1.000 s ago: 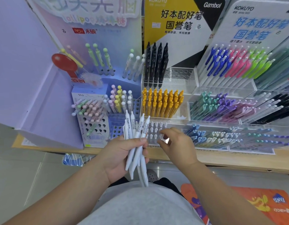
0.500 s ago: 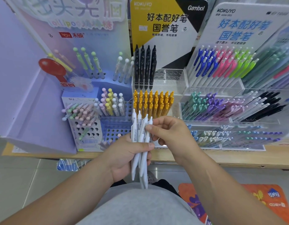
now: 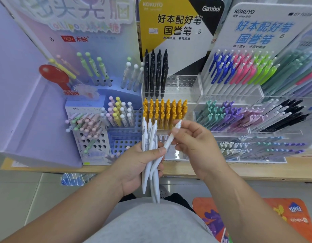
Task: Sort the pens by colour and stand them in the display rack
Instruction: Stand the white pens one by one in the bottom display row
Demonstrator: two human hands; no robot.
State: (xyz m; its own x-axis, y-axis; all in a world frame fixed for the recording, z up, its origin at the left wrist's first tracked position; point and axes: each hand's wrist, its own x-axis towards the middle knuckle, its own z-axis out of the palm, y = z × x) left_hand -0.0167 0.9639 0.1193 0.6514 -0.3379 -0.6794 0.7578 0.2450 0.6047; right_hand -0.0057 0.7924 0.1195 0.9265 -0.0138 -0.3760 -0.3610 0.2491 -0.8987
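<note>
Right grip [image 3: 193, 142] pinches one white pen [image 3: 169, 139] slanting out of the bundle [image 3: 151, 135] the left grip [image 3: 137, 167] holds.

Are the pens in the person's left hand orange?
No, the left hand grips a bunch of white pens and the right hand pinches another white pen; the orange pens stand in the rack.

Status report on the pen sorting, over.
Left hand grips white pen bundle. Right hand pinches one white pen, tilted, lower end by left thumb. Clear rack ahead, nothing between.
</note>
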